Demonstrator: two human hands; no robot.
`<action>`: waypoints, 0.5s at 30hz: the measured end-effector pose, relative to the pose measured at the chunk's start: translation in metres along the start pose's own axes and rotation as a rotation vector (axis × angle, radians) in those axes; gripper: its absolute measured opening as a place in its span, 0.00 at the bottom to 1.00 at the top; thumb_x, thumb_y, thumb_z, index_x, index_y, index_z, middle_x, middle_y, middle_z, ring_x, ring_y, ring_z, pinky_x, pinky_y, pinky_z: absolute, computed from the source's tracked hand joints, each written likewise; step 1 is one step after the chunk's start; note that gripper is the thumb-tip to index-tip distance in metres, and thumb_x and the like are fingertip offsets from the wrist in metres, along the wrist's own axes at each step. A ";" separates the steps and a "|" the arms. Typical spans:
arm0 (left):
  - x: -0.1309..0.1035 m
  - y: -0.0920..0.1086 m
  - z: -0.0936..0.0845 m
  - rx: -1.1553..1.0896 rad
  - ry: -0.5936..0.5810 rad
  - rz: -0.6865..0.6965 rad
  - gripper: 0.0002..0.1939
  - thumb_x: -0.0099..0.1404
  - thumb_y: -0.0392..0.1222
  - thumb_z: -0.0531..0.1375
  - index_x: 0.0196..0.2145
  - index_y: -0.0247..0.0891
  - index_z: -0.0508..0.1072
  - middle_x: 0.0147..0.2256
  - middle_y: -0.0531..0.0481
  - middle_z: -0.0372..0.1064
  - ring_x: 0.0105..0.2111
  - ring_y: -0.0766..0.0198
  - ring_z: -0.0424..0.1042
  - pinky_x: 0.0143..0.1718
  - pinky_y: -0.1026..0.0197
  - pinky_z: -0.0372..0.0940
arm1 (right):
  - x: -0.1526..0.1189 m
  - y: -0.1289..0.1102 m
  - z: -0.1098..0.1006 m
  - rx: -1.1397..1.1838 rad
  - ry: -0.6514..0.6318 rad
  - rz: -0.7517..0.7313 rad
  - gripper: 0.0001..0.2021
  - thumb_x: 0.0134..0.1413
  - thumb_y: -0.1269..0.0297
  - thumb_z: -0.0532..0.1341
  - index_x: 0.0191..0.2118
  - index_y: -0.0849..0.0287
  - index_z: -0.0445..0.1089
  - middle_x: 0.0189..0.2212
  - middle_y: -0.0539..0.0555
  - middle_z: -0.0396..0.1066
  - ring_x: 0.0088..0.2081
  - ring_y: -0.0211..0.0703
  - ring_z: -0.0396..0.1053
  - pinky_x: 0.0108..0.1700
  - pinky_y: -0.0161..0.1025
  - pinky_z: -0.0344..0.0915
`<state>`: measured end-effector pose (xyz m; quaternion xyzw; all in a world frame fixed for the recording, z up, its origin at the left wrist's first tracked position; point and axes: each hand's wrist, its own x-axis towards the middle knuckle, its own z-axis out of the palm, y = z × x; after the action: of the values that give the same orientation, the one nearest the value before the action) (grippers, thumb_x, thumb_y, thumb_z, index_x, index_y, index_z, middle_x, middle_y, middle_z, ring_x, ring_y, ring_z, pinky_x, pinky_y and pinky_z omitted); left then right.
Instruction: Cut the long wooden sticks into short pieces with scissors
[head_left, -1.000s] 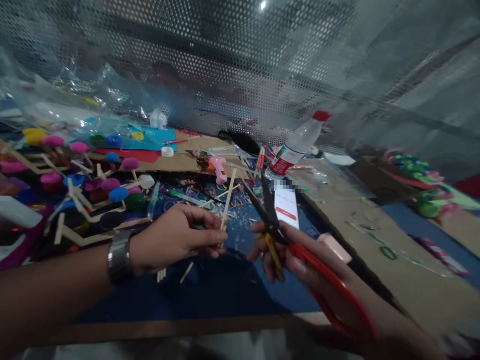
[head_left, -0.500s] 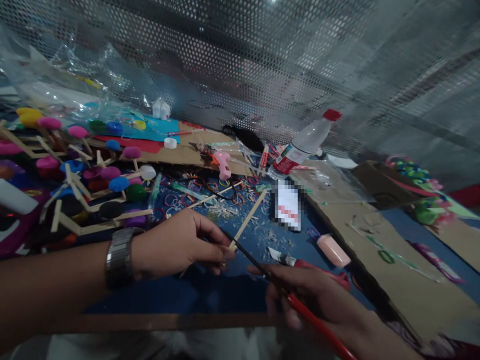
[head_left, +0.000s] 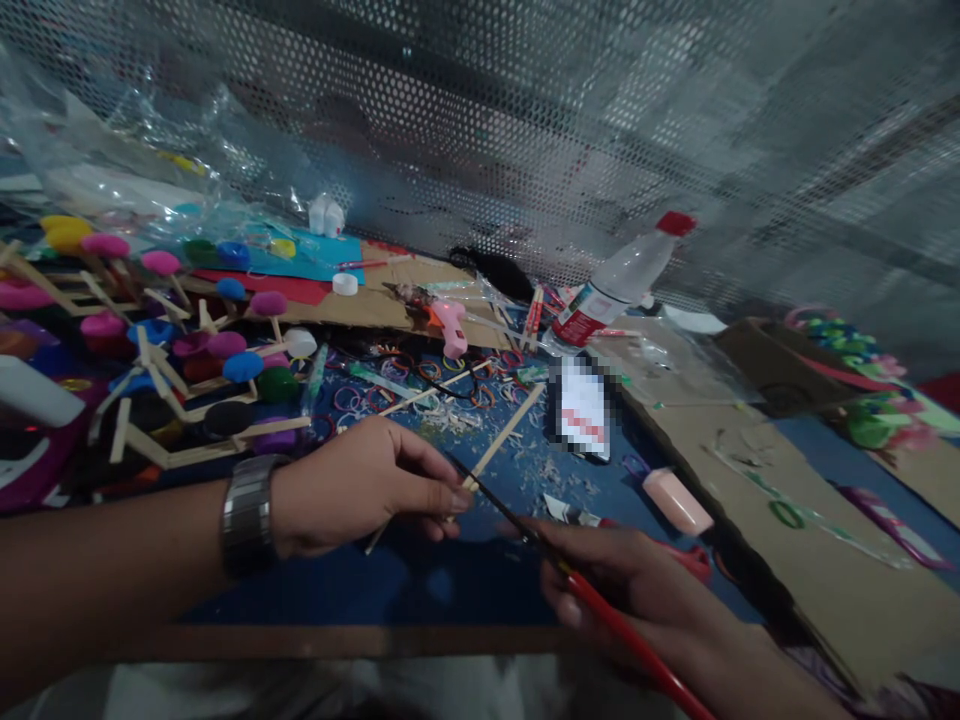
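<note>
My left hand (head_left: 367, 487), a metal-banded watch on its wrist, pinches a thin wooden stick (head_left: 511, 428) between thumb and fingers. The stick slants up to the right, and a thinner piece pokes out below the fingers. Wrapped around red-handled scissors (head_left: 611, 618) is my right hand (head_left: 637, 580). Their dark blades cross the stick close to my left fingertips; whether they bite into it I cannot tell. A utility knife (head_left: 566, 510) lies behind my right hand, which partly hides it.
Wooden stick frames with coloured clay blobs (head_left: 244, 367) crowd the left. Rubber bands and shavings (head_left: 450, 415) litter the blue table. Behind are a pink glue gun (head_left: 451, 328) and a bottle (head_left: 611, 285). A phone (head_left: 581, 410), pink cylinder (head_left: 677, 502) and cardboard (head_left: 825, 540) lie rightward.
The view has shifted slightly, so the scene sits a little further right. Both hands keep their grips, and the scissor blades stay across the stick.
</note>
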<state>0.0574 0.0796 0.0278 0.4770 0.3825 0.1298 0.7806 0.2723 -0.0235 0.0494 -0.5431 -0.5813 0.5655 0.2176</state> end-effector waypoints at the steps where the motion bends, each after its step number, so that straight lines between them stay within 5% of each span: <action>1: 0.000 0.001 0.000 0.003 0.015 0.004 0.07 0.51 0.36 0.71 0.27 0.30 0.79 0.23 0.49 0.77 0.24 0.69 0.74 0.30 0.67 0.70 | -0.001 0.001 0.000 0.021 0.007 0.010 0.15 0.57 0.49 0.63 0.31 0.57 0.73 0.21 0.45 0.57 0.22 0.35 0.51 0.26 0.34 0.58; 9: -0.001 0.001 0.002 0.068 0.059 0.131 0.09 0.53 0.35 0.70 0.28 0.33 0.72 0.22 0.52 0.75 0.22 0.69 0.72 0.28 0.66 0.68 | -0.001 0.010 0.005 0.098 0.055 -0.022 0.17 0.55 0.48 0.65 0.26 0.56 0.73 0.20 0.46 0.57 0.23 0.36 0.50 0.31 0.37 0.64; 15: -0.001 0.002 0.002 0.155 0.080 0.246 0.08 0.56 0.37 0.69 0.27 0.33 0.73 0.22 0.55 0.72 0.23 0.71 0.70 0.27 0.69 0.66 | -0.010 0.034 0.015 0.230 0.068 0.010 0.17 0.58 0.48 0.64 0.42 0.57 0.75 0.24 0.46 0.59 0.23 0.33 0.55 0.23 0.31 0.58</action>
<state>0.0586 0.0788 0.0305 0.5734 0.3608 0.2134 0.7039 0.2757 -0.0466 0.0185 -0.5364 -0.5021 0.6108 0.2951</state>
